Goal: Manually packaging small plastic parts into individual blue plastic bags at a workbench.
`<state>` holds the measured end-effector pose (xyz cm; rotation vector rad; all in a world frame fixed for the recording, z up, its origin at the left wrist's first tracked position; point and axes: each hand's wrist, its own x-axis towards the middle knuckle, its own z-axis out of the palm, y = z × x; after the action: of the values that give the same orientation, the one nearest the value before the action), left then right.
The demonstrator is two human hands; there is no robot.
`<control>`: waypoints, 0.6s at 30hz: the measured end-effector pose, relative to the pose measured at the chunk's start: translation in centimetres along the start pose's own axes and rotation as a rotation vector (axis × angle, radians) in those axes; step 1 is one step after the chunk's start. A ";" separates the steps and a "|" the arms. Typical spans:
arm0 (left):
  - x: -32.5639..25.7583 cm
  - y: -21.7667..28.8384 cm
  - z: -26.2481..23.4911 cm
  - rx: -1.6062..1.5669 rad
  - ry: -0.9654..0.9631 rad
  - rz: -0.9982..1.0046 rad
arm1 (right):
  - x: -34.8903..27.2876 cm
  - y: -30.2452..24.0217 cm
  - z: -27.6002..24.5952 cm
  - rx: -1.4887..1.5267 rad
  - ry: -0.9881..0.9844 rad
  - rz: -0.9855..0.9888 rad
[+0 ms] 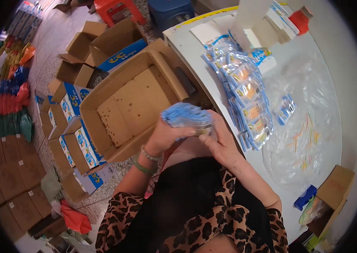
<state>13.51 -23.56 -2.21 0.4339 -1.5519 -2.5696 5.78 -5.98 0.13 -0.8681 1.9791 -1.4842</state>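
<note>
Between my two hands is a stack of small blue-and-clear packets [186, 114], held over my lap beside the table. My left hand [166, 134] is closed round the stack's left side and underside. On its right end, my right hand [219, 141] grips with the thumb in front and the fingers behind. A long row of like packets [248, 99] lies overlapped on the white table [313, 76] to my right. Apart from that row, a single packet [286, 110] rests on a clear plastic sheet [277, 160].
A large open carton [138, 99], with small dark specks on its bottom, stands left of my hands. Past it are open blue-and-brown boxes [75, 141]. Stacked brown cartons [14, 168] sit far left. Stools, one red [117, 10], one blue [170, 12], are beyond. A cardboard box [334, 192] stands at right.
</note>
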 end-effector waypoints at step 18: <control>16.1 -4.5 -23.1 0.263 0.195 -0.319 | -1.7 3.8 -0.6 -0.143 -0.118 0.275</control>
<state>5.30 -44.88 -19.30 1.0027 -1.8823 -2.4419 5.79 -3.54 -3.31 -0.6899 2.0409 -1.1239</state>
